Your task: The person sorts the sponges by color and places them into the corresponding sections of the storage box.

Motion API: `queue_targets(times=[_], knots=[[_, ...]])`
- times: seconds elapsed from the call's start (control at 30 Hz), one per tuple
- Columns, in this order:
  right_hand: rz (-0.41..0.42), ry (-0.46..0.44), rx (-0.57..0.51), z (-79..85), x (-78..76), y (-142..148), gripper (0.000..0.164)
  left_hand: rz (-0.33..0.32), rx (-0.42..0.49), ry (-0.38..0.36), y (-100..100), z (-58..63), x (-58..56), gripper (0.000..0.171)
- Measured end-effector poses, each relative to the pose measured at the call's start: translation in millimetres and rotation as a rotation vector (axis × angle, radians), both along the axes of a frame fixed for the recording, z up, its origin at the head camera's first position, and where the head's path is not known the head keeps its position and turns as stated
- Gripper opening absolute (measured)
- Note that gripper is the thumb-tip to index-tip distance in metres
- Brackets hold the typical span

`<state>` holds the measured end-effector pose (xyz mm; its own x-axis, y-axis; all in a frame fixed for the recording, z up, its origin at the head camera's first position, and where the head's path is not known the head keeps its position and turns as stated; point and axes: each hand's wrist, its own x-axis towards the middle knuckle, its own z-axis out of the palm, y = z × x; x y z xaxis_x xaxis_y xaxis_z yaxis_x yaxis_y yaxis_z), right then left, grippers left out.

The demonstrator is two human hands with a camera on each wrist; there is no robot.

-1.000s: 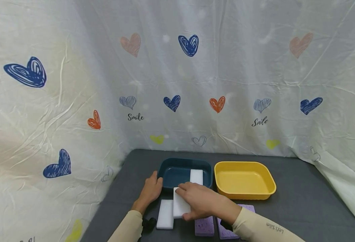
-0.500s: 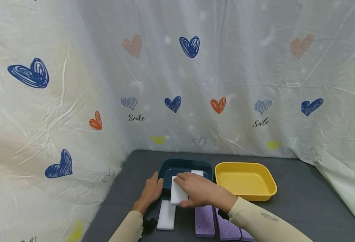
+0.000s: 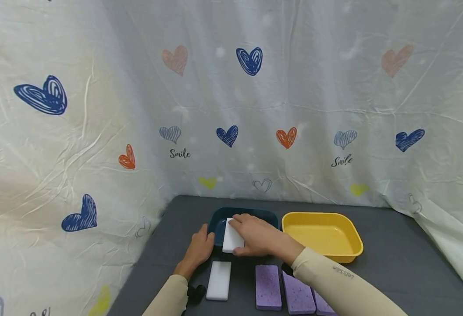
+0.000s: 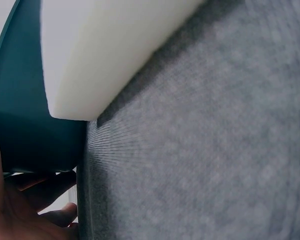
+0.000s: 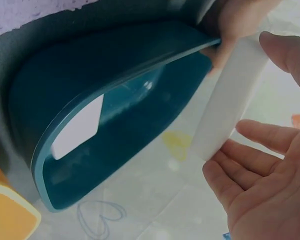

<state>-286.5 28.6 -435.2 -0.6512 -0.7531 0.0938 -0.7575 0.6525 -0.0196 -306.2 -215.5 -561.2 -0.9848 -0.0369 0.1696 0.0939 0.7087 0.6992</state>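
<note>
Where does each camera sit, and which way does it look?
Head: worn on the head, looking forward and down; left hand, right hand and sleeves show.
Left wrist: on that wrist, toward a white block and blue tray; left fingers show.
Right wrist: on that wrist, toward the held block; right hand shows.
Both wrist views share the blue tray.

The right hand (image 3: 257, 236) partly hides the teal tray (image 3: 218, 224).

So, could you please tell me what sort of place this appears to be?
Probably a makeshift tabletop workstation: a white heart-print curtain hangs behind a dark grey table, where a teal tray and a yellow tray sit side by side.
</note>
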Motion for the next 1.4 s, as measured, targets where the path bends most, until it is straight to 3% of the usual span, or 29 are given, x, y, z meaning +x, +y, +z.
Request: queue_targets(times=[0.77,1.13,1.37,1.4], knots=[[-0.102,-0.105,-0.048,-29.8,-40.0,-4,0.082,-0.008,0.009,0.017,0,-0.2,1.6,0.025],[-0.104,-0.118,-0.062,-53.2,-54.7,-9,0.08,-0.005,0.004,0.0,-1,-1.1,1.5,0.026],[-0.112,-0.178,-0.09,-60.8,-62.0,-14,0.078,-0.002,0.01,-0.011,-2,-0.2,0.0,0.028],[-0.101,-0.164,-0.093,-68.1,-66.8,-15,0.077,-0.001,0.009,-0.011,-2,-0.3,-0.2,0.029]])
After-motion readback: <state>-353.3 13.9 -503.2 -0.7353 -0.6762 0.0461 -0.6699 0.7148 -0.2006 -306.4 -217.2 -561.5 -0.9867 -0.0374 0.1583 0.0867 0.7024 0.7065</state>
